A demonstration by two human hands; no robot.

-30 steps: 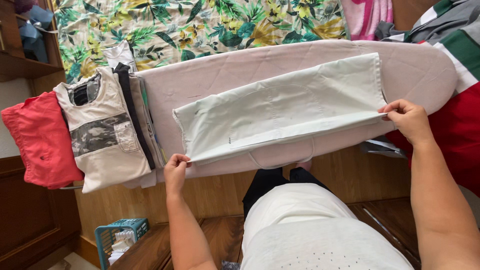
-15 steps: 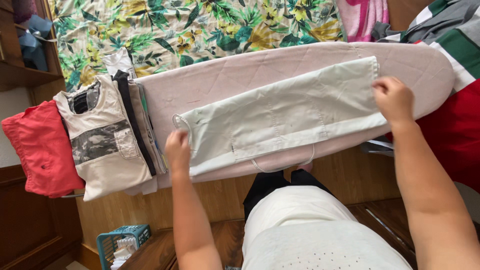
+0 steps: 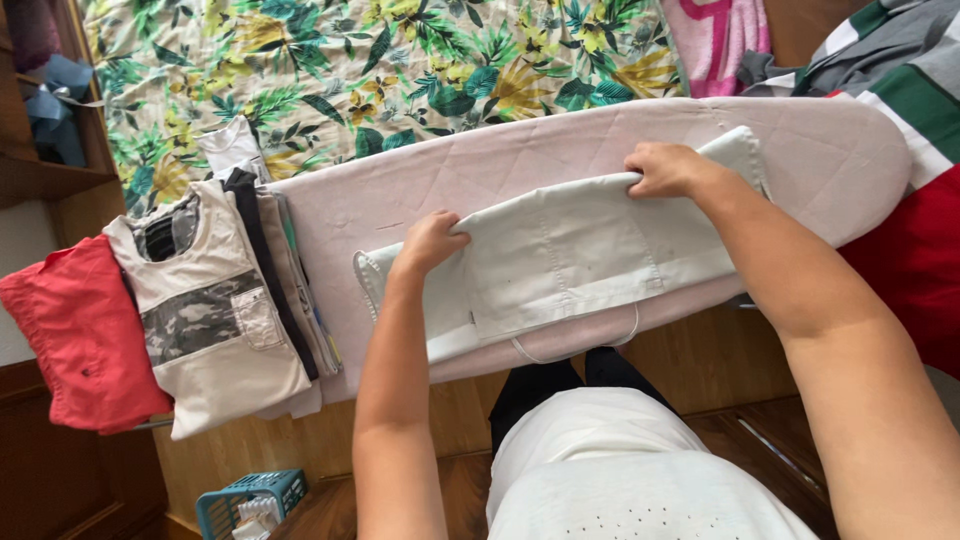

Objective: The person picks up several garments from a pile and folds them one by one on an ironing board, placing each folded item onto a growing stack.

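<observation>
A pale off-white garment (image 3: 580,250) lies folded lengthwise on a pink ironing board (image 3: 480,160). My left hand (image 3: 432,240) grips the garment's far edge near its left end. My right hand (image 3: 665,168) grips the same far edge toward the right end. Both forearms reach across the cloth and hide part of it. A thin cord loop (image 3: 575,350) hangs below the board's near edge.
A stack of folded clothes (image 3: 215,300) sits on the board's left end, with a red garment (image 3: 75,330) beside it. A floral bedspread (image 3: 380,60) lies behind. A teal basket (image 3: 250,498) stands on the wooden floor. Striped and red fabrics (image 3: 915,110) are at right.
Both hands left the garment's near corners, moved inward and away from me, and now hold its far edge. The garment looks narrower, doubled over.
</observation>
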